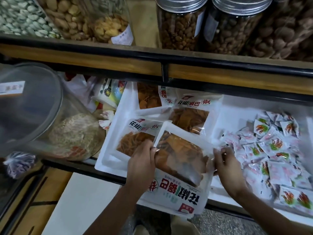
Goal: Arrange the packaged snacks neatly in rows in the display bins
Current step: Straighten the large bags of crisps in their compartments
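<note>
Snack bag (pixel 179 160) is in both my hands, held low over the near part of the white bin (pixel 105 155). Its printed header points toward me and hangs out past the bin's front rim. Left hand (pixel 142 160) has its fingers curled over the bag's left edge, pinching it. Right hand (pixel 225 164) pinches the right edge the same way. Neither hand holds anything else.

Handling, my guess: light, with thin slick film and a bit of air puff. The crisp pieces inside look brittle, so squeezing the middle would crack them. The film will likely slide on the other bags. Best hold is the flat sealed borders at the sides or the header strip, not the clear window.

Around: two like bags lie in the same bin, the left bag (pixel 135 138) partly under mine and the back bag (pixel 189 116) behind it. More are tucked further back. They overlap and sit askew, and the left bag's corner is in the way of laying mine flat. The upper shelf rail (pixel 162 58) overhangs the bin's back and limits reach there. The right bin (pixel 233 116) is heaped with small sachets (pixel 271 150) just beside my right hand, easy to knock. A clear tub (pixel 33 107) stands on the left and jars (pixel 179 22) above.
</note>
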Demonstrator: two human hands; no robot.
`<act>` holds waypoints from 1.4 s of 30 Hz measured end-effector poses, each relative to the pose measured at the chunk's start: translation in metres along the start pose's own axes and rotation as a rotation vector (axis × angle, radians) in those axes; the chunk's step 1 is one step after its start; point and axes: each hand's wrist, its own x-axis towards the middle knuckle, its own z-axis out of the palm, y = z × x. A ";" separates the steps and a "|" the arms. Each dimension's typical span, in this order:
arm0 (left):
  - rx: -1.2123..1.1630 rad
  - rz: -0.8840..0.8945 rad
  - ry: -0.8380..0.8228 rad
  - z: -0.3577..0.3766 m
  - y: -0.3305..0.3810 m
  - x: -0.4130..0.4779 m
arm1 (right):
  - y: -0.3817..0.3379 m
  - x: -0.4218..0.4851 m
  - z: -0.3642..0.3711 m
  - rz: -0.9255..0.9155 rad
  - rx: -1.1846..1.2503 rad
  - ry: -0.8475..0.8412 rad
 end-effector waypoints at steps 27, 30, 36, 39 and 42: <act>0.261 -0.166 -0.196 -0.042 -0.129 0.063 | -0.099 0.035 0.169 -0.128 -0.156 -0.256; 0.291 -0.055 -0.187 -0.036 -0.111 0.074 | -0.090 0.034 0.158 -0.229 -0.164 -0.254; 0.395 0.108 -0.135 -0.030 -0.076 0.108 | -0.057 0.054 0.120 -0.366 -0.243 0.135; 0.309 0.212 -0.207 -0.014 -0.050 0.130 | -0.034 0.070 0.100 -0.295 -0.457 0.410; 0.293 0.200 -0.368 0.017 -0.024 0.155 | -0.018 0.086 0.086 -0.100 -0.425 0.393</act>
